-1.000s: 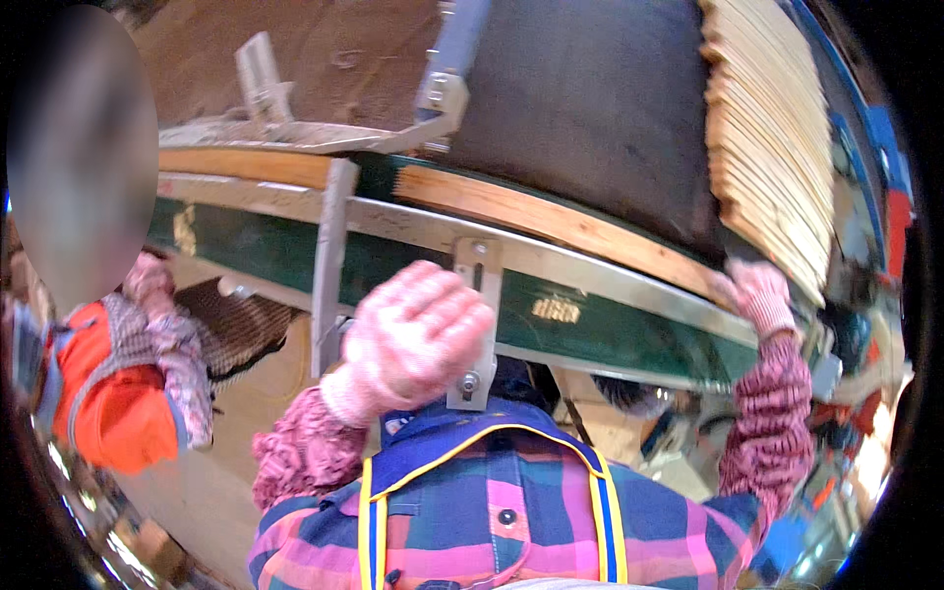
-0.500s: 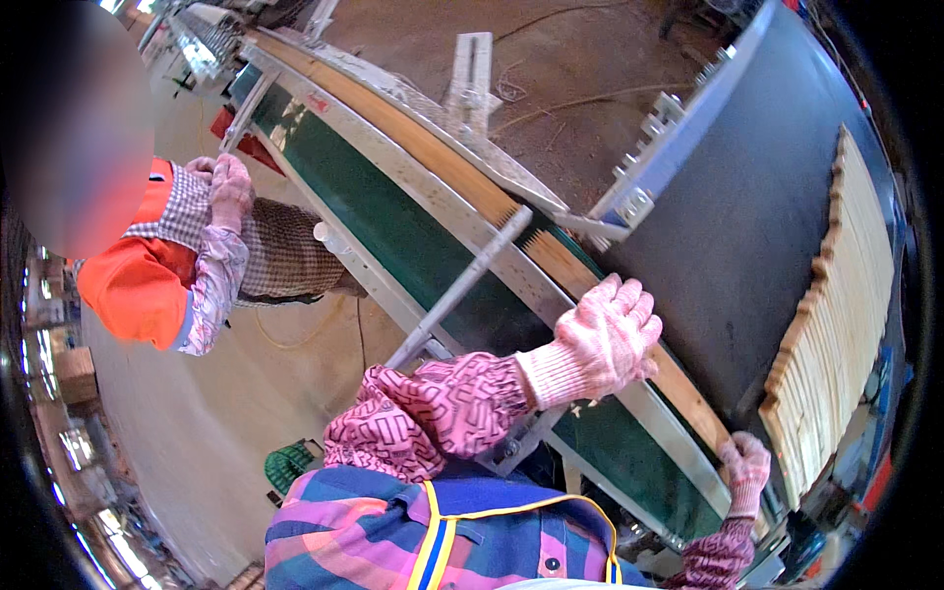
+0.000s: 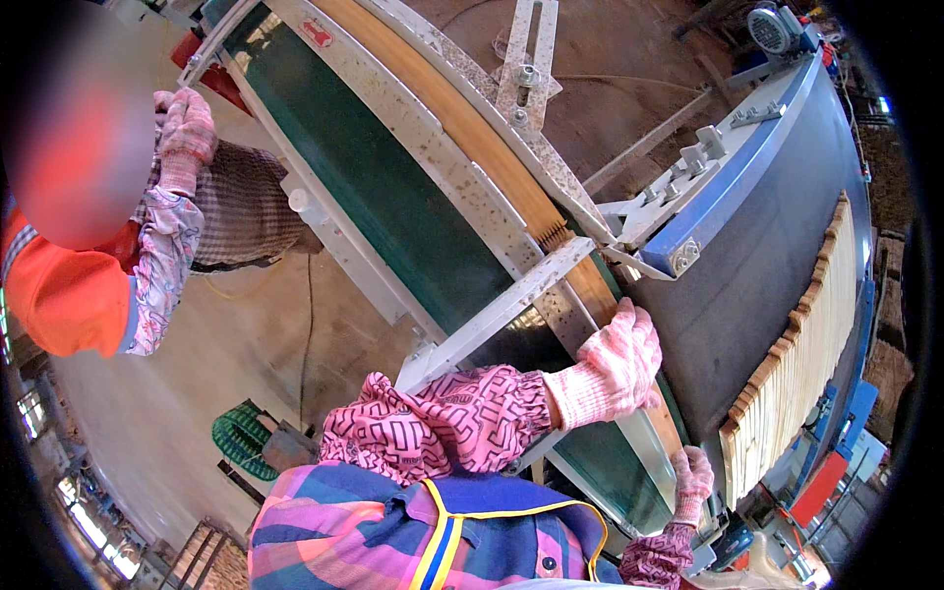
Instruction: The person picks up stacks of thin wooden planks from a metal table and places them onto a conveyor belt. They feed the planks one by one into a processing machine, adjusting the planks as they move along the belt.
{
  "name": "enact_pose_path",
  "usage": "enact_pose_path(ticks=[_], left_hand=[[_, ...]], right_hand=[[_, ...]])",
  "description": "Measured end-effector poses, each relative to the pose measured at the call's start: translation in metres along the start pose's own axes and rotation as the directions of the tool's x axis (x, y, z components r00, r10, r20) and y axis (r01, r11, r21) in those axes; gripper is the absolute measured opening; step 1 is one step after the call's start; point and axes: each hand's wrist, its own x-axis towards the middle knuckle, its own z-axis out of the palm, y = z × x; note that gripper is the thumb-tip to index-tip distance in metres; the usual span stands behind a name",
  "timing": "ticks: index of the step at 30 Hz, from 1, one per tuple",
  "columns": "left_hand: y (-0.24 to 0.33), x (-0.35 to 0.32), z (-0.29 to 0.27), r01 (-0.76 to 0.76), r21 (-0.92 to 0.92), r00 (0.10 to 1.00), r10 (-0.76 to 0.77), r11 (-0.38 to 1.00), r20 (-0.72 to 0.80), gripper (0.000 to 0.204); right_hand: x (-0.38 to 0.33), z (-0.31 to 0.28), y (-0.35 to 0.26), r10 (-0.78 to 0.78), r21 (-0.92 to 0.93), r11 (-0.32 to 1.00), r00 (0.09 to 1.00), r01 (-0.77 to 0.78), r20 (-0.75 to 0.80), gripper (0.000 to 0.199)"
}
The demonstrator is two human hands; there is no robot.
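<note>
My left hand (image 3: 621,364), in a pink-and-white knitted glove, lies over a narrow wooden strip (image 3: 592,288) with its fingers bent over the far edge. Lower right, my right hand (image 3: 693,480), gloved alike, grips the near end of this strip. The strip runs along a metal-edged channel beside a green belt (image 3: 383,197). Ahead of it in the channel lies a longer wooden strip (image 3: 472,128), its near end cut into comb-like teeth. A flat metal crossbar (image 3: 501,305) spans the green belt and hides where the strips face each other.
Right of the channel, a wide black belt (image 3: 728,315) carries a row of many wooden strips (image 3: 796,354) with jagged ends. A slotted metal bracket (image 3: 526,69) stands beyond the rail. At left, a co-worker's gloved hands (image 3: 187,128) are beside the conveyor. A motor (image 3: 772,31) sits far right.
The view has shifted and turned. My left hand's fingers, more spread before, are now closer together and bent over the strip. My right hand still grips the near end.
</note>
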Motion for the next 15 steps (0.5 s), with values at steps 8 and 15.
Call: enact_pose_path(ticks=[8,15], left_hand=[[-0.001,0.0,-0.01,-0.018,-0.058,0.993,0.025,0.998,0.115,0.075],[-0.002,0.002,-0.02,-0.01,-0.032,0.985,0.016,0.999,0.173,0.071]], right_hand=[[0.004,0.005,0.016,-0.042,-0.013,0.999,0.999,0.041,-0.035,0.028],[0.0,0.01,-0.002,-0.089,-0.153,0.985,0.991,0.074,-0.097,0.026]])
